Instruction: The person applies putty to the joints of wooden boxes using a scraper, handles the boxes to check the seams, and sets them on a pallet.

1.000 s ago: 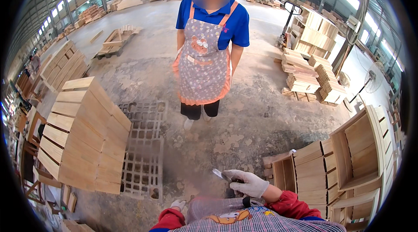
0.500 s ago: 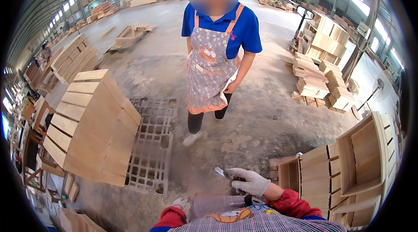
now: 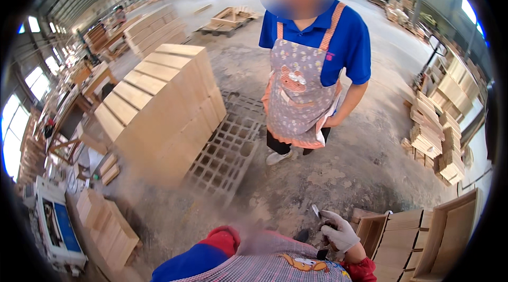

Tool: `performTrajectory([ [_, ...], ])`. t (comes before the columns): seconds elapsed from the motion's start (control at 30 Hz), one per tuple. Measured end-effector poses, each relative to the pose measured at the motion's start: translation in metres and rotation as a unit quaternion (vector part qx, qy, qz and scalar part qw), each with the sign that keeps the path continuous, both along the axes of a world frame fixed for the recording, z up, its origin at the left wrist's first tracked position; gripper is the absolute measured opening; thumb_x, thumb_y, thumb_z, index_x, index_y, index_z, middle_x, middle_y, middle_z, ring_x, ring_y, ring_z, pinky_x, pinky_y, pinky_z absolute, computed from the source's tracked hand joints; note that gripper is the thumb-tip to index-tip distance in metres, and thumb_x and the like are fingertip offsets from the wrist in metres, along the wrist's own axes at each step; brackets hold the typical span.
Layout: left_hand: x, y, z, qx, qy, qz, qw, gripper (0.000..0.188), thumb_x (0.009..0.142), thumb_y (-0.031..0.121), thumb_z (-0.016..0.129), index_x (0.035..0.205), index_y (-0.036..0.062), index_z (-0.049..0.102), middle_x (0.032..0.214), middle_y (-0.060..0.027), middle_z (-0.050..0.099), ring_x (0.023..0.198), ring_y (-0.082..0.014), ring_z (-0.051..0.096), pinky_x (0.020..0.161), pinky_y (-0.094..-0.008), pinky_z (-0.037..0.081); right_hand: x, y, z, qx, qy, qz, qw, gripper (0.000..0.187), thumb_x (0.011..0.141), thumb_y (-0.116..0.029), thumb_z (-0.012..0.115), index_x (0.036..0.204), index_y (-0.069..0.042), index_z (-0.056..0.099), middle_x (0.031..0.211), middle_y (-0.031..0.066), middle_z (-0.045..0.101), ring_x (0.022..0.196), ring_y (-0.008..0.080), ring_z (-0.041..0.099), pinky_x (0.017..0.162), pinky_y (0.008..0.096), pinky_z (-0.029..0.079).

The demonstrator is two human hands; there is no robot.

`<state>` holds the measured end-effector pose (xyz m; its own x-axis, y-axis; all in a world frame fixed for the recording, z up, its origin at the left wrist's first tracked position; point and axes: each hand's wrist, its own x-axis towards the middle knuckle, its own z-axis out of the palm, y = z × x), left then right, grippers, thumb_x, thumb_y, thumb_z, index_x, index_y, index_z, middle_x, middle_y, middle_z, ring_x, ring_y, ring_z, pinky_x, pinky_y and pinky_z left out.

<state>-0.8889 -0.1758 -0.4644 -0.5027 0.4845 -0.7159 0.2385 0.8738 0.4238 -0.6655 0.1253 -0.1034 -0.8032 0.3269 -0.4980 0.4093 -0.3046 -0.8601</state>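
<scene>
Right hand (image 3: 339, 233), gloved, at 5 o'clock low in frame: fingers curled tight around a small tool (image 3: 317, 213) whose metal tip points up toward 11 o'clock. Left hand out of view. Open wooden boxes (image 3: 423, 234) just at 3 o'clock of it. Aproned person (image 3: 309, 78) stands at 12 o'clock; stacked boards (image 3: 159, 107) on a pallet at 10 o'clock.

stacked wooden boards (image 3: 164, 107) | grey plastic pallet (image 3: 227, 152) | aproned person (image 3: 312, 70) (standing)

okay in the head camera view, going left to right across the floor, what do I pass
Blue-topped machine → tall stack of wooden boards → grey plastic grid pallet → person in a blue shirt and apron → the gloved right hand holding a small tool → piles of wooden pieces.
</scene>
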Motion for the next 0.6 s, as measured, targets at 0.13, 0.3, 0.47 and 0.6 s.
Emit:
performTrajectory([
  [0.13,0.015,-0.004,0.012,0.045,-0.009,0.017,0.999,0.041,0.087,0.038,0.046,0.115,0.0109,0.061,0.12,-0.0131,0.057,0.109,-0.0314,0.054,0.094,-0.0368,0.043,0.017,-0.006,0.001,-0.023,-0.018,0.002,1.0,0.048,0.085,-0.002,0.054,0.131,-0.004,0.043,0.082,0.0048,0.055,0.059,0.0107,0.054,0.052,0.0236,0.045],
  [0.3,0.062,-0.037,0.012,0.06,0.002,0.059,0.996,0.039,0.089,0.033,0.044,0.118,0.0116,0.059,0.126,-0.012,0.054,0.114,-0.0302,0.052,0.096,-0.0351,0.042,0.039,-0.01,-0.007,0.013,0.007,0.091,0.996,0.048,0.086,-0.003,0.054,0.132,-0.006,0.042,0.081,0.0043,0.054,0.061,0.0104,0.053,0.052,0.0238,0.045],
  [0.47,0.167,-0.124,-0.012,-0.045,-0.005,0.152,0.987,0.047,0.087,0.042,0.045,0.12,0.012,0.058,0.126,-0.0132,0.054,0.117,-0.0322,0.049,0.098,-0.0379,0.039,0.082,-0.027,-0.021,0.003,0.043,0.185,0.982,0.046,0.083,-0.006,0.057,0.129,-0.005,0.047,0.082,0.0032,0.058,0.065,0.009,0.055,0.06,0.0226,0.045],
  [0.6,0.269,-0.131,0.064,-0.083,0.004,0.025,0.996,0.048,0.084,0.042,0.048,0.118,0.0105,0.059,0.123,-0.0146,0.056,0.118,-0.033,0.049,0.099,-0.0387,0.038,0.143,-0.036,-0.058,-0.016,-0.018,0.172,0.985,0.049,0.084,-0.004,0.055,0.132,-0.007,0.044,0.088,0.0047,0.058,0.063,0.0106,0.055,0.057,0.0251,0.047],
])
